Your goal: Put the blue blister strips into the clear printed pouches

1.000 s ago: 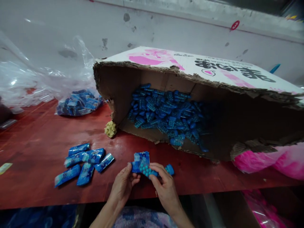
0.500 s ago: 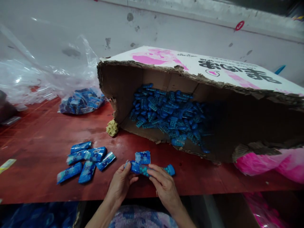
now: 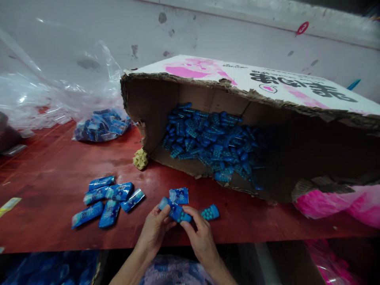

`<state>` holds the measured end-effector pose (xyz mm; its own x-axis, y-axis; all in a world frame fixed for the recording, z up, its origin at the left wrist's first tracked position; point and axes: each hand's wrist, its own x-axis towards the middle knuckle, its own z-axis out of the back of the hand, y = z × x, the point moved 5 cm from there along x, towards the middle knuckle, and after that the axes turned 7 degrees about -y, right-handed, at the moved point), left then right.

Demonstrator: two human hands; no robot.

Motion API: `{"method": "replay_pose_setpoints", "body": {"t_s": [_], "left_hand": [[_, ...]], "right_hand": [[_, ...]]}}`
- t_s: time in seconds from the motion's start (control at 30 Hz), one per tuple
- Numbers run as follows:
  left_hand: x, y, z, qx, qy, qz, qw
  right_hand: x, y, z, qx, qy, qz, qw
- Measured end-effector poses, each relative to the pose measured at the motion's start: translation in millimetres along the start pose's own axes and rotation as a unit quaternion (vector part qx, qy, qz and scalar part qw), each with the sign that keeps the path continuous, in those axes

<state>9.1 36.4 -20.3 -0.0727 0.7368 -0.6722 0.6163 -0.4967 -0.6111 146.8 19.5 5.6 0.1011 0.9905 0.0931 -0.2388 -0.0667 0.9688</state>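
Observation:
Between my two hands is a small clear bottle of blue beads, partly inside a printed blue sleeve. My left hand pinches the sleeve end, its thumb on top. The fingers of my right hand close round the bottle's other end. To the right, a second bead bottle with a blue cap lies on the table. Just behind my hands rests a flat stack of printed sleeves. Several sleeved bottles lie grouped to the left.
A torn-edged cardboard box on its side holds many blue bead bottles. Left of it are a clear bag of blue packs and a crumpled yellow lump. Pink plastic lies at right on the red table.
The held bottle has gone further into the sleeve and is tilted down to the right. My right hand has shifted left to its end, leaving the second bottle in plain view.

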Motion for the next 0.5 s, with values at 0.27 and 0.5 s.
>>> {"method": "replay_pose_setpoints", "body": {"t_s": [0.27,0.5], "left_hand": [[-4.8,3.7,0.1,-0.014,0.031,0.086,0.996],[-13.3,-2.0,-12.4,-0.012,0.204,0.128,0.97]], "right_hand": [[3.8,-6.3,-6.3,0.164,0.126,-0.103,0.973],[8.8,-4.2,-2.2,0.077,0.107,-0.025,0.991]]}}
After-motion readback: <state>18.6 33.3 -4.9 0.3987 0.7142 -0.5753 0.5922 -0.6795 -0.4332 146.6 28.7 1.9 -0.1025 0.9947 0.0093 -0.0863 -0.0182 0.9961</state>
